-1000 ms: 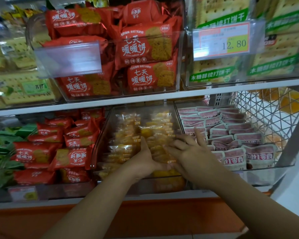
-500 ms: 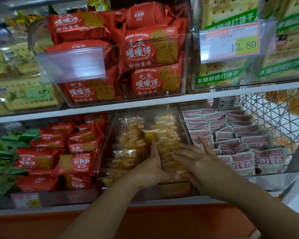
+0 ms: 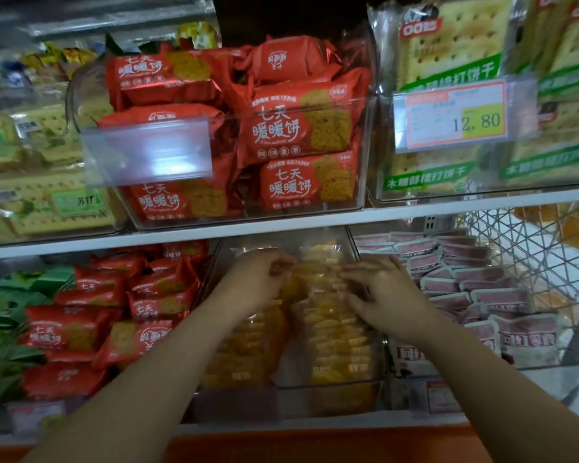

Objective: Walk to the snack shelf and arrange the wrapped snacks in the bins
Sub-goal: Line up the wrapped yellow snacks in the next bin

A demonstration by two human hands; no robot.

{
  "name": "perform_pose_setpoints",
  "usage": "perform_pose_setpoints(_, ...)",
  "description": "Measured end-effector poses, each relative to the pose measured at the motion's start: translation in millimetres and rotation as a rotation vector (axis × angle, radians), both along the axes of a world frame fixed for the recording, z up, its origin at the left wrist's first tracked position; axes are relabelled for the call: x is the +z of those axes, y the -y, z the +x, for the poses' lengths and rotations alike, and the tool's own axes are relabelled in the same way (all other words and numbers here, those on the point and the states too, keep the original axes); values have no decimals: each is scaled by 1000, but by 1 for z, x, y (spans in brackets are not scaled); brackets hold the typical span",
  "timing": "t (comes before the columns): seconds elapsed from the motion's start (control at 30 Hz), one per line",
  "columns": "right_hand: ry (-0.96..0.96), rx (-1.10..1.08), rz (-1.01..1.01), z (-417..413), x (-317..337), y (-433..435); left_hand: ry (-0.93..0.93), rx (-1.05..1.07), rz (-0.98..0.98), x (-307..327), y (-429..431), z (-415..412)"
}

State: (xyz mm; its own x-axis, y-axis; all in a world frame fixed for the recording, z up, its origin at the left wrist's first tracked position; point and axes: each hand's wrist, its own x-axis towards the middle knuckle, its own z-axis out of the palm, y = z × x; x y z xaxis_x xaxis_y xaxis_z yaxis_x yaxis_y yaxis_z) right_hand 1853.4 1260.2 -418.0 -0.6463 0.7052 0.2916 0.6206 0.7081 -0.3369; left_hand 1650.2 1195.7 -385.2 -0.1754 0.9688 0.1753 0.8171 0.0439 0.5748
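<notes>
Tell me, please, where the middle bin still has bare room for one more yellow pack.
A pale gap near the front wall, between the two rows of yellow packs, in the middle bin. Red packs left and pink packs right are crowded.

1. We see a clear, open-topped bin.
2. Inside that bin, yellow wrapped snacks in clear film stand on edge in two rows, front to back.
3. Left of the bin, red wrapped snacks lie piled loosely; right of it, pink packets overlap in rows.
4. Deep in the bin, our left hand pinches a left-row packet; our right hand rests on the right row.
</notes>
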Motion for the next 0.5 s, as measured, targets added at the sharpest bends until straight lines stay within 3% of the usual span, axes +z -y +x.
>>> perform_pose_setpoints(0.1, 119, -26, -66, -5, 0, -7, -318, -6, -61, -18, -37, -12)
perform_pose_setpoints(0.27, 161, -27, -63, -4, -6, -5, -562, -16, -174, -23, -62, -17)
perform_pose_setpoints(0.5, 128, -13, -83, -5, -6, -6, -590, -78, -126, -21, -68, -13)
